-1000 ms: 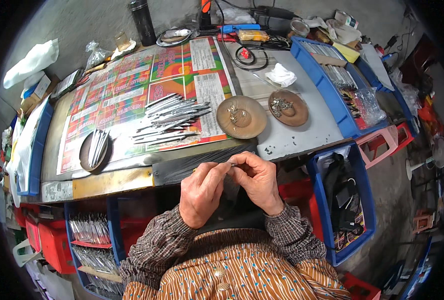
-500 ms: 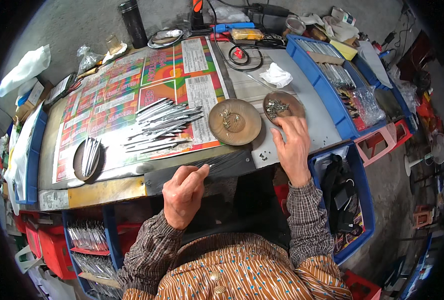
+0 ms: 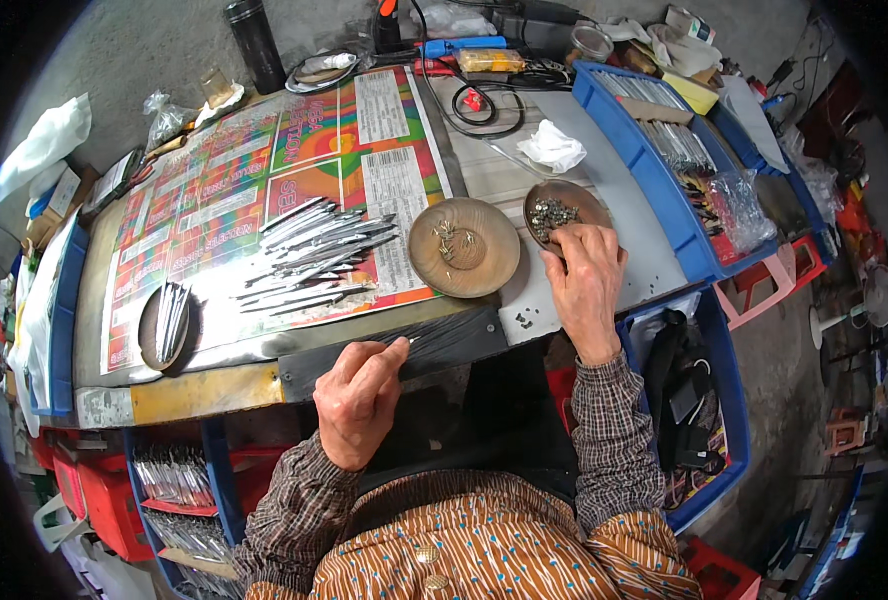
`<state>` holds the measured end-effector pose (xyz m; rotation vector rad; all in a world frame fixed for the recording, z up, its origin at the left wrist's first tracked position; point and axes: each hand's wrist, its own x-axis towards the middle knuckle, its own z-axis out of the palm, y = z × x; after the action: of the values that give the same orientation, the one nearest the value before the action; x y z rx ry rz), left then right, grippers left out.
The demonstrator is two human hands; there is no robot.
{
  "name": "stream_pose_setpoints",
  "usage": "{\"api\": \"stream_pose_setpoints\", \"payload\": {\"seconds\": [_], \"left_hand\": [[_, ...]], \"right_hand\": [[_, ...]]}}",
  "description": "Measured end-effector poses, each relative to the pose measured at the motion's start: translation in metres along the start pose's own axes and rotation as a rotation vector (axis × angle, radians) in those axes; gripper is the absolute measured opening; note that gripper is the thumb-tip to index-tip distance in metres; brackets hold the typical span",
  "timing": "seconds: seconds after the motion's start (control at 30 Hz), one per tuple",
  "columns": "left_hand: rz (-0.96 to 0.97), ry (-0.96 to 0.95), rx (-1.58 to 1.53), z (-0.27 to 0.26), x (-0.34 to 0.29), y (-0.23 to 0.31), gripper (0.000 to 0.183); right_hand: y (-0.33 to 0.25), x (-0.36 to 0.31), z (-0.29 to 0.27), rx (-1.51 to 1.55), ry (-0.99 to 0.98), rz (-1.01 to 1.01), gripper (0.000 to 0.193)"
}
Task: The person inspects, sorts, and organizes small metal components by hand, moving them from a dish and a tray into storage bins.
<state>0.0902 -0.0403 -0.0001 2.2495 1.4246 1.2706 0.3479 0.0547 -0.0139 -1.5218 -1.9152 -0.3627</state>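
My left hand is closed in a pinch over the dark strip at the table's front edge. A tiny pale tip shows at its fingertips; its kind is too small to tell. My right hand reaches to the near rim of a small brown dish of small metal parts. Its fingers curl down and its thumb lies close to them; what they pinch is hidden. Left of that dish stands a larger brown dish with a few small brass-coloured pieces. Farther left lies a pile of slim silvery rods.
An oval dish of silvery rods sits at the left. Loose dark bits lie by my right hand. Beyond are a crumpled white tissue and a black cable. Blue trays line the right; a blue bin stands below.
My left hand has shifted slightly left and down. The right thumb has drawn nearer the fingers at the small dish. The view has shifted a little.
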Motion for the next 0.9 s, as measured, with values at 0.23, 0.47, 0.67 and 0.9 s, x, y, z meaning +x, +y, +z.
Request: {"api": "stream_pose_setpoints", "payload": {"seconds": [0.23,0.47,0.67,0.9], "left_hand": [[-0.035,0.023,0.01,-0.001,-0.001,0.002,0.03],[-0.171,0.016,-0.232,-0.01,-0.004,0.011,0.017],[-0.559,-0.017,-0.834,-0.008,-0.014,0.015,0.018],[-0.574,0.037,-0.98,-0.004,-0.023,0.021,0.014]], "right_hand": [[0.001,-0.004,0.0,0.088,0.031,0.021,0.017],[-0.035,-0.019,-0.02,0.532,0.077,0.104,0.009],[-0.085,-0.039,-0.033,0.995,-0.089,0.131,0.011],[-0.114,-0.054,-0.035,1.128,-0.173,0.052,0.016]]}}
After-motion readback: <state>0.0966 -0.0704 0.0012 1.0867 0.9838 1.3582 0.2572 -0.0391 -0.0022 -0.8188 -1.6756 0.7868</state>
